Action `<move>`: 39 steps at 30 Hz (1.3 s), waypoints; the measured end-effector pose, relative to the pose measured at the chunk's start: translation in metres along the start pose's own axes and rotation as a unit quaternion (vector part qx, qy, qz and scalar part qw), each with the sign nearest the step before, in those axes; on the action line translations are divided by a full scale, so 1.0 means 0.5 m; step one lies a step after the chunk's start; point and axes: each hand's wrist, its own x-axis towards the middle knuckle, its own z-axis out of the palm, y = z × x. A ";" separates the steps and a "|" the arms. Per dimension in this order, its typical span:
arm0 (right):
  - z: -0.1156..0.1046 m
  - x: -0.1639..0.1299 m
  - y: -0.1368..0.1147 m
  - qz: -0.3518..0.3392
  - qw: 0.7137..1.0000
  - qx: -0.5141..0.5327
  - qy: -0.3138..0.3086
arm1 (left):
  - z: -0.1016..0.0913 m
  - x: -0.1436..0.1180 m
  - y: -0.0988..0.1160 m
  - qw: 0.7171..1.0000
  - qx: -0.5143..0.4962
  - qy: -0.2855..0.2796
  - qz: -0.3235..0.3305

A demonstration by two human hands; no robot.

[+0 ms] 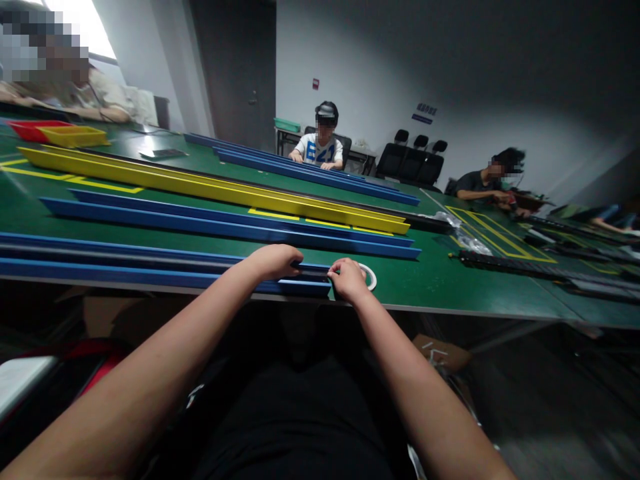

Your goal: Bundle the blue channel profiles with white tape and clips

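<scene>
A long blue channel (150, 275) lies along the near edge of the table, with a dark bar (125, 259) running inside it. Over the channel's right part, my left hand (278, 260) has its fingers curled down onto the dark bar; the fingertips are partly hidden. At the channel's right end my right hand (349, 277) is closed in a pinch. Whatever sits between those fingers is too small to make out. A white ring, like a roll of tape (372, 277), lies flat just right of my right hand and is partly covered by it.
Beyond lie another blue channel (225, 227), a yellow channel (210, 188) and more blue channels (320, 175). Red (37, 131) and yellow (75, 137) trays stand at the far left. Black bars (520, 265) lie on the right. Several people sit around the green table (430, 287).
</scene>
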 end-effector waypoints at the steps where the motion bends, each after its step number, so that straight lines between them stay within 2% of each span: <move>1: 0.004 -0.002 -0.001 0.002 1.000 -0.004 0.010 | 0.000 -0.001 0.000 1.000 0.002 0.004 0.001; 5: 0.015 -0.013 -0.003 -0.015 0.998 -0.001 0.063 | 0.003 -0.003 -0.006 1.000 0.006 0.025 0.013; 7: 0.016 -0.017 0.000 -0.037 0.996 0.023 0.079 | 0.005 0.000 -0.009 1.000 0.001 0.017 0.016; 13: 0.010 -0.020 0.020 -0.085 0.990 0.074 0.082 | 0.005 0.011 -0.012 0.999 -0.031 -0.018 0.003; 22: 0.011 -0.017 0.022 -0.077 0.992 0.059 0.076 | -0.005 0.006 -0.005 0.999 -0.034 -0.034 -0.016; 32: 0.015 -0.032 0.011 -0.037 0.990 0.033 0.131 | -0.009 0.004 -0.003 0.998 -0.038 -0.040 -0.021; 35: 0.019 -0.035 0.006 -0.046 0.988 0.020 0.149 | -0.010 0.004 -0.003 0.998 -0.033 -0.045 -0.020; 39: 0.008 -0.042 0.001 -0.089 0.988 -0.009 0.124 | -0.013 0.003 -0.001 0.998 -0.033 -0.044 -0.017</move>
